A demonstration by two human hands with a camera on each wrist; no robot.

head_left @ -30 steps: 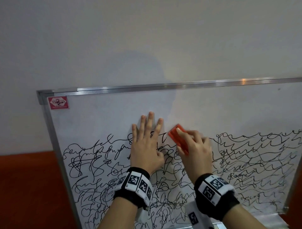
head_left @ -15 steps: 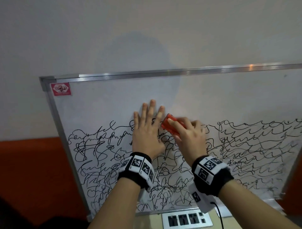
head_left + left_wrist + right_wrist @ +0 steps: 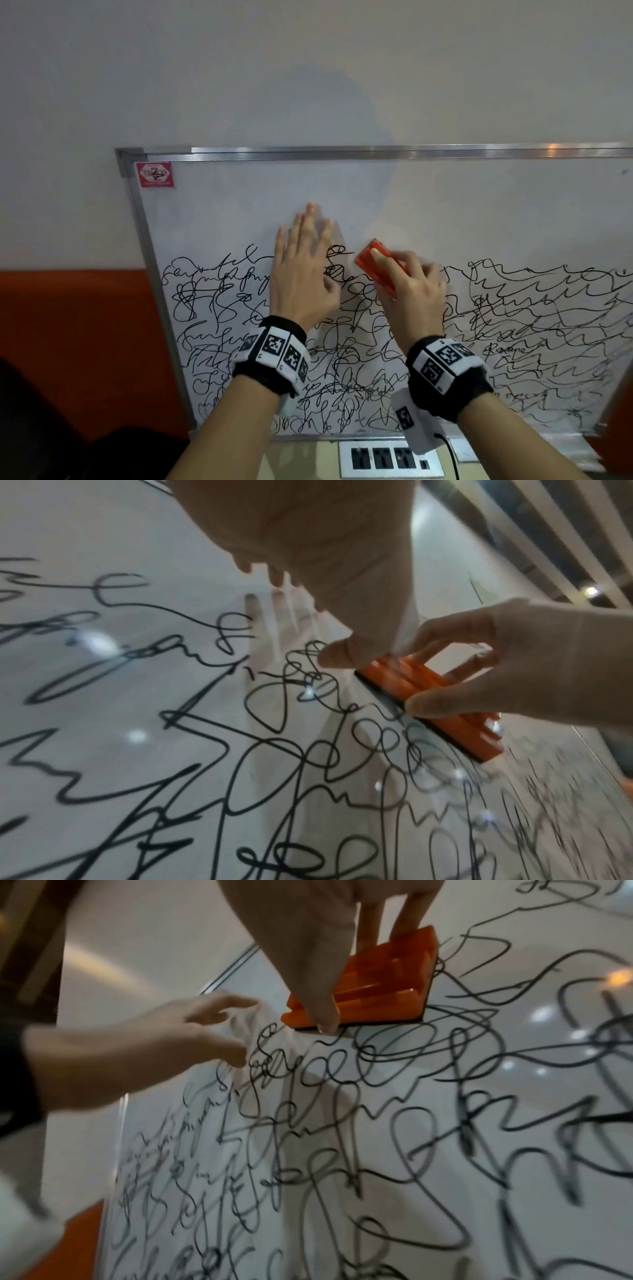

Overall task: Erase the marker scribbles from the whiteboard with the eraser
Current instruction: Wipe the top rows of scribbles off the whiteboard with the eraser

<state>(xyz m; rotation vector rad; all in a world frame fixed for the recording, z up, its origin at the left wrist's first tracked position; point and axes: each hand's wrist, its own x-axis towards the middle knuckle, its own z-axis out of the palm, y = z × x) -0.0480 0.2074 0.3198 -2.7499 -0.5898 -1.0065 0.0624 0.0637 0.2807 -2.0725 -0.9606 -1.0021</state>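
Whiteboard (image 3: pixel 212 212) leans against the wall; top band is clean, black scribbles (image 3: pixel 219 308) fill the lower part edge to edge. Left hand (image 3: pixel 303 270) lies flat, fingers straight, bracing the board at the upper edge of the ink. Just to its right, right hand (image 3: pixel 412 294) grips the orange eraser (image 3: pixel 371 262), pad down on the top scribble row. Judgement: erasing barely begun; nearly all the ink is left, including a small patch between the hands.

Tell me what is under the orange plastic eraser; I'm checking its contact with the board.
Under the orange plastic eraser a thin black pad meets the scribbled whiteboard. Scribbles directly beneath it are hidden.
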